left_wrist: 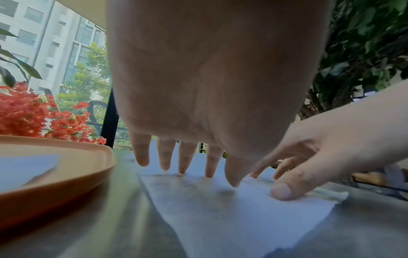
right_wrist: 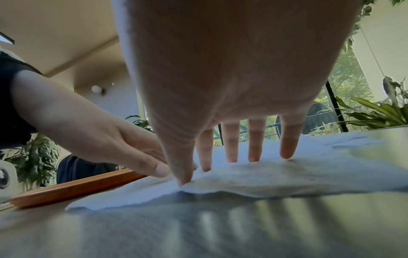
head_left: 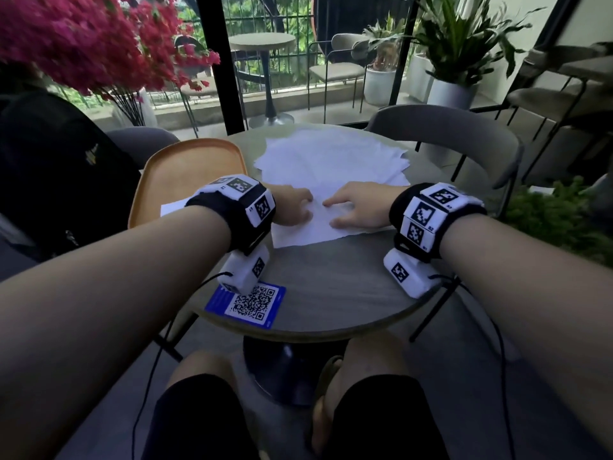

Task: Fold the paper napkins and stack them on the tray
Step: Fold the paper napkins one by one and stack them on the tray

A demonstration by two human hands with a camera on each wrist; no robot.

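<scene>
Fingers (left_wrist: 164,157) spread | both hands flat | pressing napkin (head_left: 315,227)

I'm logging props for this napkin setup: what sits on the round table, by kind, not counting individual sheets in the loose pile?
Orange tray: 1
Folded napkin on the tray: 1
Napkin under both hands: 1
Pile of unfolded napkins: 1
Blue QR code card: 1
Total: 5

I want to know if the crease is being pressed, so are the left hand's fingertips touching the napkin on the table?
Touching. The left wrist view shows the left hand with fingertips planted on the napkin.
</scene>
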